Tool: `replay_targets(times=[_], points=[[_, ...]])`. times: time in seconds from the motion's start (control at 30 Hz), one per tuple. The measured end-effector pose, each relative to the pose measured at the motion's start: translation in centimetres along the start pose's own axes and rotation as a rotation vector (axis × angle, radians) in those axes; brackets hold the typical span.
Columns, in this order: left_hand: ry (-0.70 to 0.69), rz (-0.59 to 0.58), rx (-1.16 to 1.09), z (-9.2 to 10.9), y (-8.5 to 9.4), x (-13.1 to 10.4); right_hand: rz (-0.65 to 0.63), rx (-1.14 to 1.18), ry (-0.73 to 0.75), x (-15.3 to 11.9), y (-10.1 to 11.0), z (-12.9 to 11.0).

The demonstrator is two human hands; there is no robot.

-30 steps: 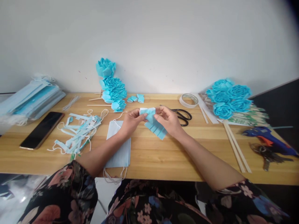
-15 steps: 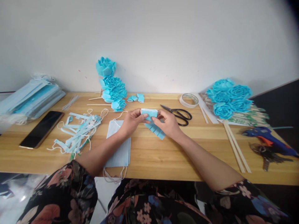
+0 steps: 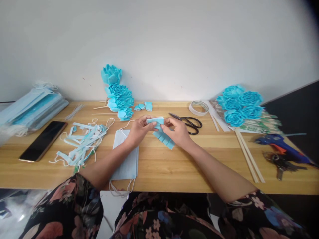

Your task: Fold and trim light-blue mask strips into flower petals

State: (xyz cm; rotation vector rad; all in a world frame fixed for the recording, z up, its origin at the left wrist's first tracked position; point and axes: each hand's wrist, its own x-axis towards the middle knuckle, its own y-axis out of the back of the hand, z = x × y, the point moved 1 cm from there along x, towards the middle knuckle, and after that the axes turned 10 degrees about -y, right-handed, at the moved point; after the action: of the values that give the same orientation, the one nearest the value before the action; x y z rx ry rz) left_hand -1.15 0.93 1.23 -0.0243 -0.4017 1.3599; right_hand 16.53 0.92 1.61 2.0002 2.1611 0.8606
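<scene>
Between my two hands is a light-blue piece of mask fabric (image 3: 163,138), its upper part folded and its lower part hanging in pleats towards the right. My left hand (image 3: 141,130) pinches the upper left edge, thumb in front. The right side is gripped by my right hand (image 3: 176,132), its thumb pressed on the front. Just behind my right hand lie black-handled scissors (image 3: 189,122). A small stack of flat blue face masks (image 3: 126,162) lies under and beside my left forearm.
Blue fabric flowers (image 3: 119,96) stand at the back left, more flowers (image 3: 240,104) at the back right. Cut strips (image 3: 84,144), a phone (image 3: 43,141) and piled masks (image 3: 32,106) lie left. On the right are a tape roll (image 3: 198,108), sticks (image 3: 249,156), a glue gun (image 3: 281,146) and keys (image 3: 280,162).
The upper part of the fabric has tilted, its right corner now higher, and its white edge shows less. Both hands keep their hold. The whole view has shifted slightly.
</scene>
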Motion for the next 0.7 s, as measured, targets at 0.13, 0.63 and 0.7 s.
replay_targets(times=[0.13,0.63,0.7], points=[[0.010,0.005,0.050,0.01,-0.09,-0.10,0.006,0.008,0.016,0.01,-0.13,0.28],[-0.001,-0.152,0.271,-0.31,-0.22,-0.47,0.009,0.048,-0.012,-0.26,0.16,0.06],[0.006,-0.156,0.291,-0.24,-0.14,-0.47,0.031,0.056,-0.026,-0.20,0.32,0.07]])
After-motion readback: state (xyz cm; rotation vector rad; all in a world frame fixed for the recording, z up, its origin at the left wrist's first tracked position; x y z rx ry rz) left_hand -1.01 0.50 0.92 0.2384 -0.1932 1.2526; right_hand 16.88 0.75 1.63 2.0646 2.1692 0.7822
